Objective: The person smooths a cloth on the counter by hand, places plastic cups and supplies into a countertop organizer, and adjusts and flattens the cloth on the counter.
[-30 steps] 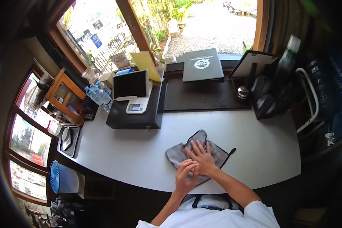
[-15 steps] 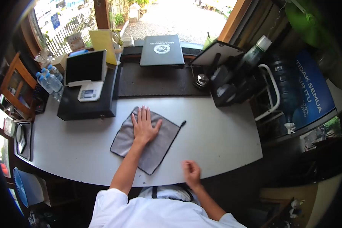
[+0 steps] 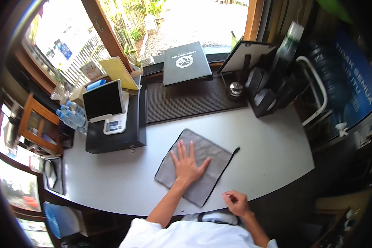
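A grey cloth with black edging and a small black loop lies spread on the pale desk. My left hand rests flat on it, fingers spread, palm down. Off the cloth's lower right side, at the desk's near edge, my right hand is loosely curled, with nothing visible in its fingers. Whether it touches the desk cannot be made out.
To the left sits a black box carrying a tablet, beside water bottles. Behind the cloth are a black mat, a dark menu folder, a silver bell and a black holder.
The cloth has slid a little to the right under my left hand. My view has turned and tilted, so the desk appears rotated. My right hand stays curled near the desk edge.
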Available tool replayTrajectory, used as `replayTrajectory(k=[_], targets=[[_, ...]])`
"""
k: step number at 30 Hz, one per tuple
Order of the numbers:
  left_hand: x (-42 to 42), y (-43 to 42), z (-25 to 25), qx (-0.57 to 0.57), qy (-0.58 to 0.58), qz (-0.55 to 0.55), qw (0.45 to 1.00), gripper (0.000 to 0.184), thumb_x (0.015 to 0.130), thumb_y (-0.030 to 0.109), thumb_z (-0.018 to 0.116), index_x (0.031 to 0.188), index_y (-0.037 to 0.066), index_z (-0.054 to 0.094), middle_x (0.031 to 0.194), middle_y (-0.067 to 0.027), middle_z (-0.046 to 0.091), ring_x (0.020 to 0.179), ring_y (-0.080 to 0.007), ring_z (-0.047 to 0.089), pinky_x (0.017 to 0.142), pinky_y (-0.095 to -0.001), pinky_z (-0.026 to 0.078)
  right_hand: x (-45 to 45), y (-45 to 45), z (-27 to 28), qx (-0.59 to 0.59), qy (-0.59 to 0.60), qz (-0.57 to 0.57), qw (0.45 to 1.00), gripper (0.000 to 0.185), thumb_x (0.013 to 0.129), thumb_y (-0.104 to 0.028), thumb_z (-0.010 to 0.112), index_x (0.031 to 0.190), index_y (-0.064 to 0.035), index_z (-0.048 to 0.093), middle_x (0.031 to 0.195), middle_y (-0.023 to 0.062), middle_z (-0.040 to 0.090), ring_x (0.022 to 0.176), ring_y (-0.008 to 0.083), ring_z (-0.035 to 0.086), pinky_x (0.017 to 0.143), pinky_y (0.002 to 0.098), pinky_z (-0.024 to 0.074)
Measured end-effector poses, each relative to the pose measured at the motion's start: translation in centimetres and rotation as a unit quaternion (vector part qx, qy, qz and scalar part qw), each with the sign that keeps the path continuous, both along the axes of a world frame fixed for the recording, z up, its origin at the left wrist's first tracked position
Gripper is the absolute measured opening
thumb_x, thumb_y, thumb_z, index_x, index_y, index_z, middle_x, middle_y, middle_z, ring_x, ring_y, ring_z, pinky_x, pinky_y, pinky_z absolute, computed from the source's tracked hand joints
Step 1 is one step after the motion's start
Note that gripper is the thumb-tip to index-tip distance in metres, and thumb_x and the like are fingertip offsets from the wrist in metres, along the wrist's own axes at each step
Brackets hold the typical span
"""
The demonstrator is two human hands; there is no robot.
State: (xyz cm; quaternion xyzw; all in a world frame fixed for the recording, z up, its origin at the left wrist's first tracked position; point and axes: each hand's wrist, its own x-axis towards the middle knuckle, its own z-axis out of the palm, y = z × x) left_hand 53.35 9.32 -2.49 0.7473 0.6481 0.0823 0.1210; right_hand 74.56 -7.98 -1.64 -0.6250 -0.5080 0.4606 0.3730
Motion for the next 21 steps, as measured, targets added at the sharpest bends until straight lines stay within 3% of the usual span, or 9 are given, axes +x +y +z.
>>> replayTrajectory(k=[4, 8, 12, 15, 18, 21], targets=[[-0.2, 7.0, -0.7, 0.036, -0.025, 0.027, 0.999, 0.110, 0.092, 0.080, 0.046, 0.163, 0.000, 0.020, 0.169, -0.0302, 0.012, 0.159, -0.0400, 0.003, 0.126, -0.0571, -0.001, 0.4, 1.1, 1.7, 0.055, 0.018, 0.063, 0.996, 0.011, 0.094, -0.014, 0.075, 0.099, -0.0049, 0.077, 0.068, 0.0019, 0.069, 0.056, 0.0051, 0.059, 0.054, 0.0236, 0.0477], [5.0, 4.1, -0.7, 0.041, 0.010, 0.039, 0.998, 0.111, 0.091, 0.079, 0.049, 0.163, -0.001, 0.021, 0.169, -0.0280, 0.015, 0.159, -0.0405, 0.008, 0.127, -0.0558, 0.002, 2.8, 2.4, 2.4, 0.081, 0.043, 0.078, 0.993, 0.012, 0.094, -0.014, 0.075, 0.100, -0.0044, 0.077, 0.067, 0.0010, 0.068, 0.055, 0.0044, 0.058, 0.053, 0.0229, 0.0462], [12.1, -2.3, 0.5, 0.036, -0.015, -0.116, 0.992, 0.108, 0.087, 0.079, 0.056, 0.163, 0.007, 0.028, 0.169, -0.0267, 0.017, 0.158, -0.0418, 0.010, 0.125, -0.0615, 0.008, 7.1, 4.1, 2.5, 0.056, 0.048, 0.059, 0.996, 0.012, 0.095, -0.015, 0.075, 0.100, -0.0042, 0.076, 0.067, 0.0005, 0.067, 0.056, 0.0042, 0.058, 0.054, 0.0225, 0.0459], [10.6, -2.0, 0.5, 0.020, -0.048, -0.205, 0.977, 0.096, 0.089, 0.075, 0.057, 0.161, 0.015, 0.037, 0.168, -0.0238, 0.025, 0.156, -0.0430, 0.019, 0.124, -0.0624, 0.013, 10.2, 5.5, 2.4, 0.063, 0.044, 0.045, 0.996, 0.012, 0.095, -0.015, 0.074, 0.100, -0.0041, 0.076, 0.067, 0.0018, 0.068, 0.057, 0.0062, 0.061, 0.054, 0.0243, 0.0473], [5.9, 2.0, -0.4, 0.051, 0.023, -0.015, 0.998, 0.098, 0.088, 0.079, 0.055, 0.161, 0.016, 0.038, 0.168, -0.0205, 0.026, 0.157, -0.0411, 0.018, 0.123, -0.0639, 0.011, 12.8, 7.2, 1.0, 0.088, 0.001, 0.018, 0.996, 0.012, 0.095, -0.014, 0.074, 0.100, -0.0041, 0.076, 0.070, 0.0044, 0.070, 0.059, 0.0097, 0.064, 0.056, 0.0264, 0.0501], [5.0, 3.2, 0.2, 0.024, 0.013, 0.160, 0.987, 0.101, 0.086, 0.079, 0.057, 0.162, 0.015, 0.035, 0.169, -0.0212, 0.022, 0.157, -0.0429, 0.013, 0.123, -0.0646, 0.010, 13.5, 9.9, 1.4, 0.141, -0.047, 0.054, 0.987, 0.013, 0.094, -0.012, 0.073, 0.105, -0.0058, 0.074, 0.088, 0.0077, 0.072, 0.075, 0.0157, 0.069, 0.067, 0.0278, 0.0543]])
